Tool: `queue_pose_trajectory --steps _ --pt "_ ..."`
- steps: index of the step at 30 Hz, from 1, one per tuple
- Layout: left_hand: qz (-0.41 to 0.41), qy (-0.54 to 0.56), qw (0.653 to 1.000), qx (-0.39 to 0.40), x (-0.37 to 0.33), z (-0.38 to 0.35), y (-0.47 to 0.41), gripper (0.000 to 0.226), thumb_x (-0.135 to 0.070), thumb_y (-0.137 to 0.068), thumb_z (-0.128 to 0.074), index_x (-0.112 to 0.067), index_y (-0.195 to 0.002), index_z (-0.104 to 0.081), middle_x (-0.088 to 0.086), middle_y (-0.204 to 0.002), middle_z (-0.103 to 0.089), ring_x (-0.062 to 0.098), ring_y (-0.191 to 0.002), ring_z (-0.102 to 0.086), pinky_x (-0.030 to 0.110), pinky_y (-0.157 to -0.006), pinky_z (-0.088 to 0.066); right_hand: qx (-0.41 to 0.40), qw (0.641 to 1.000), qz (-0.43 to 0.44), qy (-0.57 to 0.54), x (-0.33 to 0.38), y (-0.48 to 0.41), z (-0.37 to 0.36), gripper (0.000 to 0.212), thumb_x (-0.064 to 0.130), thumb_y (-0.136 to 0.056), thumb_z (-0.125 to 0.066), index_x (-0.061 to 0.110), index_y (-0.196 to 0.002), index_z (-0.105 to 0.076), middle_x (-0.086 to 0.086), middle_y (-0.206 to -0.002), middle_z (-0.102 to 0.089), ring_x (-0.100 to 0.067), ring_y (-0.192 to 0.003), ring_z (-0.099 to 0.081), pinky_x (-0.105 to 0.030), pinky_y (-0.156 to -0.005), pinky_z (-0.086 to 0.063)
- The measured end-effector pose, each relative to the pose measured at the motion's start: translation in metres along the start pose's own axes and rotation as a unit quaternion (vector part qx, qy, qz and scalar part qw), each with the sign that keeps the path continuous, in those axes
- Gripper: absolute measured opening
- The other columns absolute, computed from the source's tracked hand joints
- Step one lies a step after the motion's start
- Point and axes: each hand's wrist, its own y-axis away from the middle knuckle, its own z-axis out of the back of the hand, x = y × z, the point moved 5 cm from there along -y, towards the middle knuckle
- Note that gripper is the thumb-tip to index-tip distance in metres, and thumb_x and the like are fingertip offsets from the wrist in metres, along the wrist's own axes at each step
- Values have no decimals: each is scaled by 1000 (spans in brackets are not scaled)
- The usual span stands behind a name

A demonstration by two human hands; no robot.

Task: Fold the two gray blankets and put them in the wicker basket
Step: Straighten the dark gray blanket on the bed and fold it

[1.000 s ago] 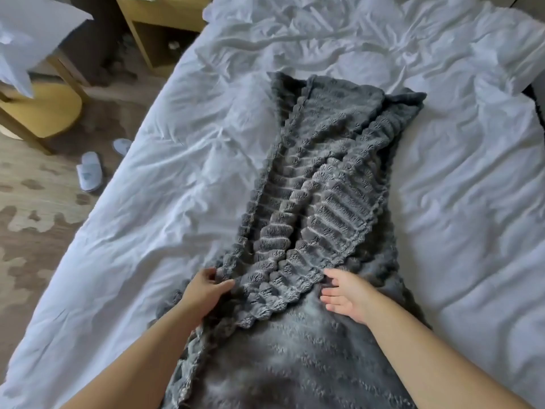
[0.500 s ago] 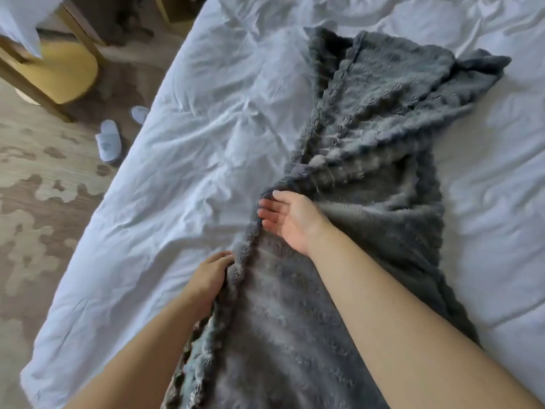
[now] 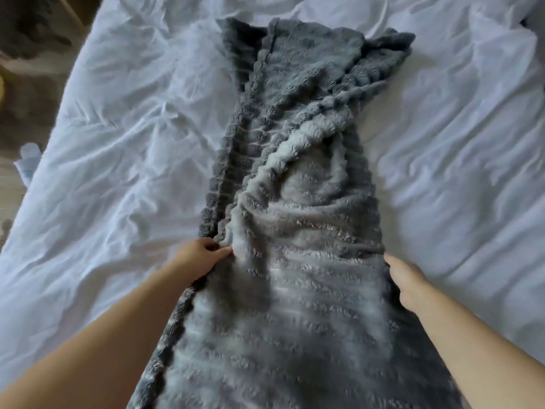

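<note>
One gray blanket (image 3: pixel 309 237): my left hand (image 3: pixel 203 256) pinches its edge, right hand (image 3: pixel 408 280) grip I cannot tell, bunched middle may make the fold lopsided.

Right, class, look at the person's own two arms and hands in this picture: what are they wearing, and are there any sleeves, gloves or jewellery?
Both forearms are bare as far up as the frame shows, with no sleeves in view. The left hand and the right hand wear no gloves, and no watch, bracelet or ring is visible, though the picture is slightly blurred.
</note>
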Motion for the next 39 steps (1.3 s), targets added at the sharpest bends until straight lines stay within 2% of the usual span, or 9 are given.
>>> queue_pose_trajectory --steps 5,9,14,18,23,25,30,34,39 --pt "22 117 992 -32 -15 14 26 38 -48 -89 -60 -12 -81 -69 6 -63 -61 19 -51 -53 22 -49 -40 159 986 6 -40 -1 24 -4 49 41 -85 -68 19 -128 -59 2 -127 -54 -27 -116 -54 -37 -94 -44" --pt "29 379 922 -72 -31 64 73 42 -47 -84 -66 -8 -72 -59 13 -60 -49 21 -46 -46 24 -45 -37 78 982 165 -46 37 53 42 51 38 -91 -63 12 -134 -56 -4 -137 -55 -26 -126 -51 -31 -95 -39" --pt "-74 466 867 -158 -74 183 151 35 -42 -87 -64 -9 -81 -72 15 -82 -70 25 -73 -62 31 -68 -46 11 941 325 -92 142 114 141 40 26 -93 -60 0 -123 -62 -13 -127 -63 -29 -117 -57 -37 -97 -43" --pt "-226 543 775 -230 -133 306 242 30 -40 -88 -64 -12 -87 -73 9 -89 -72 20 -79 -66 32 -75 -55 78 888 396 -223 248 202 225 35 28 -98 -52 4 -122 -60 -12 -110 -64 -28 -99 -61 -39 -84 -50" --pt "-411 604 638 -243 -180 386 339 30 -43 -85 -66 -14 -88 -74 9 -90 -74 21 -81 -71 37 -69 -58 281 737 433 -436 304 315 313 31 32 -101 -38 15 -100 -63 -3 -83 -74 -15 -78 -71 -32 -61 -59" --pt "-420 616 618 -250 -185 384 344 26 -38 -90 -61 -15 -82 -71 7 -84 -74 20 -77 -71 34 -65 -58 323 736 411 -430 292 324 315 36 36 -101 -37 14 -99 -65 -6 -81 -76 -18 -73 -73 -36 -57 -59" --pt "-241 593 727 -249 -151 294 264 25 -37 -96 -54 -16 -86 -65 11 -89 -67 28 -79 -65 42 -74 -56 391 856 221 -258 189 245 229 42 30 -85 -57 -3 -66 -76 -22 -77 -73 -37 -65 -71 -48 -48 -56" --pt "-40 562 791 -236 -80 183 211 26 -28 -97 -54 -7 -84 -61 14 -92 -60 23 -67 -55 31 -64 -48 395 906 94 -121 74 162 159 46 27 -87 -53 -9 -110 -67 -27 -117 -64 -40 -107 -63 -50 -95 -50" --pt "92 522 831 -169 -20 105 198 21 -16 -92 -62 6 -90 -59 23 -105 -61 34 -81 -59 40 -74 -48 308 945 21 -110 16 114 163 33 23 -74 -73 -5 -92 -75 -26 -93 -72 -39 -74 -71 -46 -66 -58"
